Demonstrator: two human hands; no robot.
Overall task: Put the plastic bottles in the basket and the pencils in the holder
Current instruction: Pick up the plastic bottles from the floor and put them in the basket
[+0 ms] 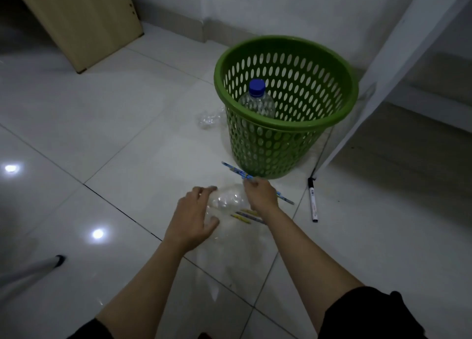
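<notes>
A green perforated basket (286, 144) stands on the white tile floor, with a clear bottle with a blue cap (258, 101) upright inside it. My left hand (194, 216) is curled around a crushed clear plastic bottle (228, 198) just in front of the basket. My right hand (260, 193) pinches a blue patterned pencil (236, 171) that sticks out toward the basket's base. Two more pencils (245, 216) lie on the floor under my right wrist. Another crumpled clear bottle (208, 119) lies left of the basket. No holder is in view.
A black-capped white marker (313, 201) lies right of my hands. A white frame leg (383, 65) slants down beside the basket. A wooden panel (84, 19) stands at the back left, and a grey leg with a black foot (51, 263) sits at lower left.
</notes>
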